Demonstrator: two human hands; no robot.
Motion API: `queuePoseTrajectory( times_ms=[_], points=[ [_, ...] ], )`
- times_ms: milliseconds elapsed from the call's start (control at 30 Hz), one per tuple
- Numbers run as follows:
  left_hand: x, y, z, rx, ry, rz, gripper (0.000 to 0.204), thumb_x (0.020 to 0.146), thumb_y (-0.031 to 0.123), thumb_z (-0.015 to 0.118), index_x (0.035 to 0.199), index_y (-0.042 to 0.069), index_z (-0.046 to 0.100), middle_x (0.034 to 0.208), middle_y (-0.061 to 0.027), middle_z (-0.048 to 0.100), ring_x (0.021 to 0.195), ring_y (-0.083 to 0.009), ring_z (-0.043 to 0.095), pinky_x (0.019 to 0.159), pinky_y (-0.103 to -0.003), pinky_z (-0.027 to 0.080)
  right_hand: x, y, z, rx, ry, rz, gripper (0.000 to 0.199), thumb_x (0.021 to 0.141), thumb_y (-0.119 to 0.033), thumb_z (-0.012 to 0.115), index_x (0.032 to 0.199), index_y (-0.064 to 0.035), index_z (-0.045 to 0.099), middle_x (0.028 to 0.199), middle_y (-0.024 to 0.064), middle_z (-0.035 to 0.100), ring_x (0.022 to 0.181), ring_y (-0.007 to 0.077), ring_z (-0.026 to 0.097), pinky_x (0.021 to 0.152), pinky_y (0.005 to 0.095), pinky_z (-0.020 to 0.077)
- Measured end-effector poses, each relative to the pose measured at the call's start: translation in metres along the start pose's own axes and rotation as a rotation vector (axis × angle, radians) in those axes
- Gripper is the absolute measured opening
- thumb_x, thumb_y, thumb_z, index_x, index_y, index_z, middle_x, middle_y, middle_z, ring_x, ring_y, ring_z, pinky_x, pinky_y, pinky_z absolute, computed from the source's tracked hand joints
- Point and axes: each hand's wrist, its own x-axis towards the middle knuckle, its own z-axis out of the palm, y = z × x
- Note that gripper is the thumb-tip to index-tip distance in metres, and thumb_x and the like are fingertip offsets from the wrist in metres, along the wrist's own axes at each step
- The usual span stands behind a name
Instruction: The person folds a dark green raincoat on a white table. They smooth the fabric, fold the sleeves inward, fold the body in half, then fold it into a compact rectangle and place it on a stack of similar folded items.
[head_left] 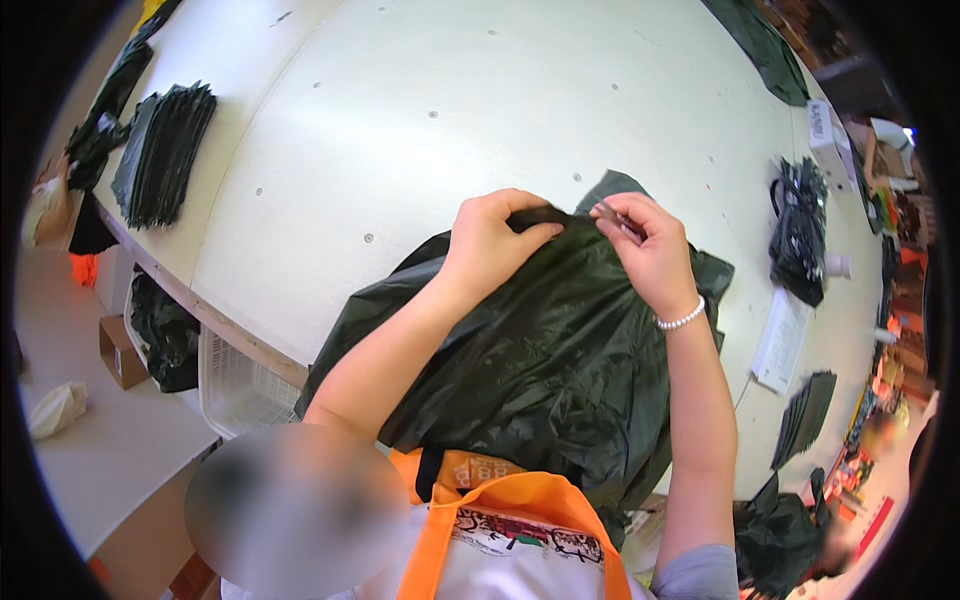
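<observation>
"In the head view, where is the dark green sheet (pixel 540 350)?"

"Bunched in front of the person, its near part hanging over the edge of the white surface (pixel 400 60), beside the orange apron strap (pixel 430 550)."

"And the left hand (pixel 495 240)?"

"Thumb and fingers are pinched together on the sheet's upper edge."

"The right hand (pixel 650 250)?"

"Its fingers are drawn in around a small dark object (pixel 628 228), too small to name, close by that same edge. A beaded bracelet (pixel 681 316) circles the wrist."

"What else lies around?"

"A dark folded stack (pixel 165 155) at the far left; on the right, a black bundle (pixel 798 230), with a white paper (pixel 782 340) nearer the person. A white basket (pixel 245 385) sits below the surface's left edge."
</observation>
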Motion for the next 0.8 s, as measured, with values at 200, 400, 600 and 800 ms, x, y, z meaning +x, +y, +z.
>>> queuePoseTrajectory(
  times_ms=[200, 400, 600, 800],
  points=[
    [-0.051, 0.035, 0.026, 0.116, 0.213, 0.456, 0.019, 0.064, 0.001, 0.074, 0.082, 0.007, 0.07, 0.07, -0.0064, 0.061, 0.061, -0.0207, 0.061, 0.056, -0.028, 0.047, -0.061, -0.047, -0.011, -0.168, 0.036, -0.069, 0.017, 0.076, 0.003, 0.067, 0.092, -0.0015, 0.067, 0.088, 0.0083, 0.063, 0.069, 0.0157, 0.061, 0.062, 0.025, 0.0482],
    [-0.074, 0.057, 0.024, 0.19, 0.217, 0.584, 0.022, 0.06, 0.001, 0.073, 0.08, 0.009, 0.07, 0.068, -0.0049, 0.059, 0.059, -0.022, 0.058, 0.053, -0.029, 0.045, -0.092, -0.08, -0.017, -0.225, 0.086, -0.114, 0.017, 0.073, 0.004, 0.065, 0.089, -0.0019, 0.066, 0.078, 0.0085, 0.062, 0.063, 0.0177, 0.06, 0.056, 0.0259, 0.0464],
    [-0.101, 0.074, 0.02, -0.017, 0.012, 0.342, 0.014, 0.068, 0.004, 0.073, 0.082, 0.004, 0.07, 0.073, -0.0059, 0.066, 0.065, -0.0134, 0.062, 0.06, -0.025, 0.048, -0.119, -0.1, -0.02, -0.304, 0.075, -0.079, 0.005, 0.08, 0.001, 0.062, 0.085, -0.0004, 0.06, 0.073, 0.0091, 0.062, 0.062, 0.0144, 0.06, 0.056, 0.0261, 0.0456],
    [-0.119, 0.091, 0.021, -0.293, -0.208, 0.068, 0.015, 0.075, 0.006, 0.071, 0.087, -0.002, 0.07, 0.078, -0.0063, 0.07, 0.072, -0.0074, 0.062, 0.067, -0.022, 0.05, -0.146, -0.095, -0.029, 0.049, 0.265, 0.159, 0.011, 0.092, -0.007, 0.056, 0.098, 0.0021, 0.055, 0.075, 0.0035, 0.063, 0.071, 0.0072, 0.06, 0.067, 0.0216, 0.0469]
  ],
)
